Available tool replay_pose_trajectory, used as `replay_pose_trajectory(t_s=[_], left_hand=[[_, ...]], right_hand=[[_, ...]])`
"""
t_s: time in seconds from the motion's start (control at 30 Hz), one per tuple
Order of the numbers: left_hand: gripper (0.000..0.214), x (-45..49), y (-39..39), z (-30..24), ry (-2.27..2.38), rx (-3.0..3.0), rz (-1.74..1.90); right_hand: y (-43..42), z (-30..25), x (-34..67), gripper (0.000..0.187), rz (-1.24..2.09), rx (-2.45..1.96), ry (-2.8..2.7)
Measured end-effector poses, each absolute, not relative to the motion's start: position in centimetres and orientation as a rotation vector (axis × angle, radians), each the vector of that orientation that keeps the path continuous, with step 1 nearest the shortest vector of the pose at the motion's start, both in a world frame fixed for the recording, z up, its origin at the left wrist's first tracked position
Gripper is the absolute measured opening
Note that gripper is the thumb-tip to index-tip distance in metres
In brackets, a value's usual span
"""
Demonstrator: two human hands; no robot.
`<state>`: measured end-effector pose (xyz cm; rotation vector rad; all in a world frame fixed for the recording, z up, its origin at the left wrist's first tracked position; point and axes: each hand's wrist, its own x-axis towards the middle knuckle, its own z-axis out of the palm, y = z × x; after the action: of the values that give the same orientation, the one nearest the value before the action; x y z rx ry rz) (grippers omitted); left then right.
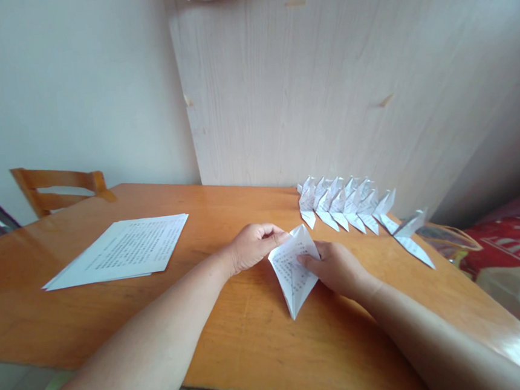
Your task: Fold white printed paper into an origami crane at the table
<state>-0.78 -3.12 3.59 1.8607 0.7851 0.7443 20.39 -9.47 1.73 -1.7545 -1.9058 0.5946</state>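
A partly folded sheet of printed paper [293, 271], shaped like a kite with its point toward me, lies on the orange wooden table [236, 343]. My left hand [253, 244] pinches its upper left flap with closed fingers. My right hand [337, 267] rests on the paper's right side, thumb pressing on top and fingers curled under the edge. Both forearms reach in from the near edge of the table.
A row of several finished folded paper shapes [347, 202] stands behind, along a pale wooden board [345, 78], with one more [412, 236] at the right. A stack of printed sheets [123, 249] lies at left. A wooden chair [59, 185] stands far left; a red bag [511, 252] sits right.
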Motion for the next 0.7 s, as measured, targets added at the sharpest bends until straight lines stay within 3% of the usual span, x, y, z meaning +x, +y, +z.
replay_pose_trajectory(t_s=[0.17,0.4,0.53,0.7], left_hand=[[0.026,0.2,-3.6,3.8,0.965,2.09,0.974],[0.009,1.2,-4.0,3.9,1.147,2.351,1.021],[0.009,1.4,-4.1,3.9,1.149,2.45,1.027],[0.02,0.6,-3.6,3.9,1.022,2.12,1.039]], right_hand=[[-9.6,2.0,20.1,0.018,0.54,-1.784,-1.933],[-9.6,2.0,20.0,0.02,0.41,-1.832,-2.012],[-9.6,2.0,20.0,0.019,0.396,-1.828,-2.006],[-9.5,1.9,20.1,0.02,0.462,-1.821,-1.975]])
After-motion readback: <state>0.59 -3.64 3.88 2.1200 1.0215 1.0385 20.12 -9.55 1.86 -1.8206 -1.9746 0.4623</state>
